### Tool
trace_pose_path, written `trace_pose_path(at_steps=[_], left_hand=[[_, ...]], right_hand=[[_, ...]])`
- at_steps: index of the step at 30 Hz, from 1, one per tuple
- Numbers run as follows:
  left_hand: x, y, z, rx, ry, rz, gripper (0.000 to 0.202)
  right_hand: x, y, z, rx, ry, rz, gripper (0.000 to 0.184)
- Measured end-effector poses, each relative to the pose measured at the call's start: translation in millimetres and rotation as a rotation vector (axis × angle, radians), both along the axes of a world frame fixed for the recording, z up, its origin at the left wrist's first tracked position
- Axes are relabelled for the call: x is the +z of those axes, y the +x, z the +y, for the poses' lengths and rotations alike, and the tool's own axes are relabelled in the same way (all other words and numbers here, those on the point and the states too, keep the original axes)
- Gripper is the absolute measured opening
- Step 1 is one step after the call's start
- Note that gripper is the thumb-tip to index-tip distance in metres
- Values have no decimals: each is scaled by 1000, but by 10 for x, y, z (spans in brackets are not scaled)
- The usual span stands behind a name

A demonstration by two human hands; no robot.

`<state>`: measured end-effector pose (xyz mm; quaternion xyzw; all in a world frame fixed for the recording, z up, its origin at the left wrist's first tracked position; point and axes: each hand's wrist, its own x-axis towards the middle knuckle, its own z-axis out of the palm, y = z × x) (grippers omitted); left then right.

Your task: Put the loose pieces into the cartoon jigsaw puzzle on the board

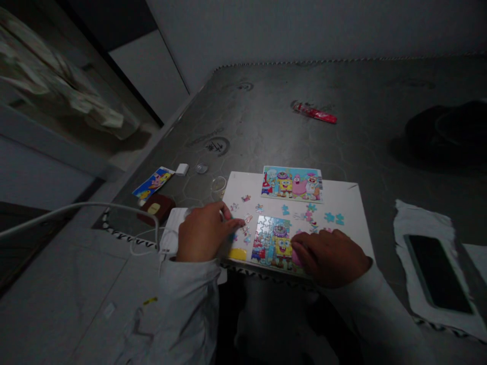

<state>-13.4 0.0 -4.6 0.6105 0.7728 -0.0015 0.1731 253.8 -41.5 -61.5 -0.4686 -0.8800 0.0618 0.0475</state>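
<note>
Part-built jigsaw [268, 243]: flat, with wavy seams and a printed cartoon scene; lies between the left fingers [233, 224] and the right fingers [302, 243], its right side partly hidden by the latter.
Step in hand: apparently fitting pieces at the jigsaw's right side.
Right fingers: thumb and forefinger drawn together over the jigsaw; whether a piece is pinched, cannot tell.
Left fingers: curled beside scattered pieces, thumb and forefinger slightly parted; any hold is unclear.
Next move: seems to call for matching tab to socket, then light pressing, neighbours kept flat.
Loose pieces [329, 218]: small, knobbed, probably thin card; blue, pink and mixed prints; beside the left fingers and beyond the right.
Picture card [292, 185]: oblong, brightly printed; beyond both sets of fingers.
White board [344, 197]: smooth, rectangular; beneath jigsaw and pieces.
Worktop [258, 121]: grey, faintly patterned covering; extends beyond the fingers.
</note>
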Motion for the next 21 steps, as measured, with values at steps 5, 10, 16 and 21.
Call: trace_pose_path(at_steps=[5, 10, 16, 21], left_hand=[[7, 40, 17, -4, -61, 11, 29], [34, 8, 19, 25, -35, 27, 30], [-31, 106, 44, 17, 15, -11, 34], [-52, 73, 46, 19, -1, 0, 35]], right_hand=[[-6, 10, 16, 13, -33, -12, 25], [17, 7, 9, 16, -15, -11, 25], [17, -5, 7, 13, -42, -7, 27], [20, -10, 1, 11, -19, 2, 27]])
